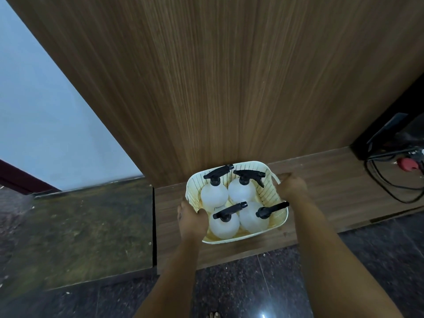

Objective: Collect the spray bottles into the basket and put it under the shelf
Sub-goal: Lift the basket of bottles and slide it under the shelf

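Four spray bottles (231,203) stand in the basket (267,193), which rests on the wooden ledge (332,191) against the panel. Your left hand (192,220) and right hand (291,185) have fingers clenched on its rims. Tilt it and the bottles may topple.
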Motion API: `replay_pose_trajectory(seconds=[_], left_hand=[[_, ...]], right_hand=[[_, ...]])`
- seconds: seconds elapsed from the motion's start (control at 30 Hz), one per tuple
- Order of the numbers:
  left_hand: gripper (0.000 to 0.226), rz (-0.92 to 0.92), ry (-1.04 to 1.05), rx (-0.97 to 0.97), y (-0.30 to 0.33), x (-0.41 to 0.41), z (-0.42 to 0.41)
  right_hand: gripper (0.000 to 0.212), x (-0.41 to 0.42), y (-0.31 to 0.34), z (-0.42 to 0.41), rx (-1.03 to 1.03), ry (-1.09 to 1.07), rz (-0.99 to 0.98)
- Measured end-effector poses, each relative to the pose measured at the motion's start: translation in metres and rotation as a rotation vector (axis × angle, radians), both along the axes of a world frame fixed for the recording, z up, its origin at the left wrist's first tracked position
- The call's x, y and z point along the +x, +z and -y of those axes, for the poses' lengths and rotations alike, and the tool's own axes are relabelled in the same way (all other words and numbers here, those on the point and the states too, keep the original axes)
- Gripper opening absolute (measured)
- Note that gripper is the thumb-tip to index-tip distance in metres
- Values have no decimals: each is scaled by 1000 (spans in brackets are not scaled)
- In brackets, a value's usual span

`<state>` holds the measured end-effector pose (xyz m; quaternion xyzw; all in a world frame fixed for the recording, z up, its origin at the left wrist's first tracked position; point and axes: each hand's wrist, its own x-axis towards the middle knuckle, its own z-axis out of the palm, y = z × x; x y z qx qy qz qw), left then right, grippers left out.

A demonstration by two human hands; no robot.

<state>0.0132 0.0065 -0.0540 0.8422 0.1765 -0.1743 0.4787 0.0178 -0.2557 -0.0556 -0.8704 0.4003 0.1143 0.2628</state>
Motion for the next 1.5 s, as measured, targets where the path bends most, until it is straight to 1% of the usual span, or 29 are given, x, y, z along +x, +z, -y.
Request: replay_pose_trajectory(seconds=[0.13, 0.2, 0.27, 0.4, 0.5, 0.6, 0.7, 0.73, 0.8, 0.87, 0.93, 1.0, 1.07, 1.13, 1.2, 1.23, 1.33, 1.43, 1.47, 1.5], left_hand=[[60, 10, 58, 9, -2, -7, -1], [59, 33, 61, 8, 1, -18, 2], [52, 70, 54, 24, 7, -35, 5], [42, 136, -9, 62, 13, -74, 7], [39, 111, -12, 97, 18, -113, 5], [37, 105, -16, 159, 23, -154, 3], [28, 128, 28, 121, 16, -195, 7], [28, 140, 33, 117, 11, -209, 9], [34, 148, 38, 118, -1, -233, 16], [42, 91, 51, 112, -19, -248, 20], [48, -15, 58, 94, -45, -255, 20], [53, -130, 71, 41, -70, -251, 17], [58, -243, 140, -102, -98, -241, 12], [71, -330, 173, -205, -136, -225, 2], [81, -349, 154, -210, -192, -208, -12], [81, -339, 152, -205, -210, -199, -15], [83, -311, 129, -188, -207, -177, -5], [85, -272, 90, -155, -246, -143, -6], [87, -249, 81, -140, -264, -129, -7], [87, -232, 82, -130, -288, -112, -8]], right_hand=[[21, -18, -1, 0, 34, -42, 58], [23, -32, -6, 2, 43, -54, 89], [27, -51, -8, 4, 64, -58, 103], [25, -100, 1, 8, 114, -70, 173], [25, -139, 13, 10, 174, -94, 216], [24, -181, 23, 9, 263, -122, 213], [14, -221, 23, 10, 281, -172, 192], [13, -235, 21, 9, 291, -198, 176], [16, -258, 10, 7, 305, -257, 151], [15, -273, -9, 5, 321, -302, 120], [16, -280, -35, 4, 318, -323, 72], [30, -280, -61, 1, 307, -313, 24], [38, -276, -87, -1, 311, -289, -8], [38, -267, -111, -3, 310, -244, -27], [36, -252, -132, -7, 322, -205, -29], [36, -244, -142, -8, 330, -184, -17], [41, -216, -171, -14, 335, -177, -23], [43, -180, -204, -17, 326, -130, 11], [42, -166, -212, -18, 330, -115, 1], [42, -151, -229, -16, 337, -122, 32]])
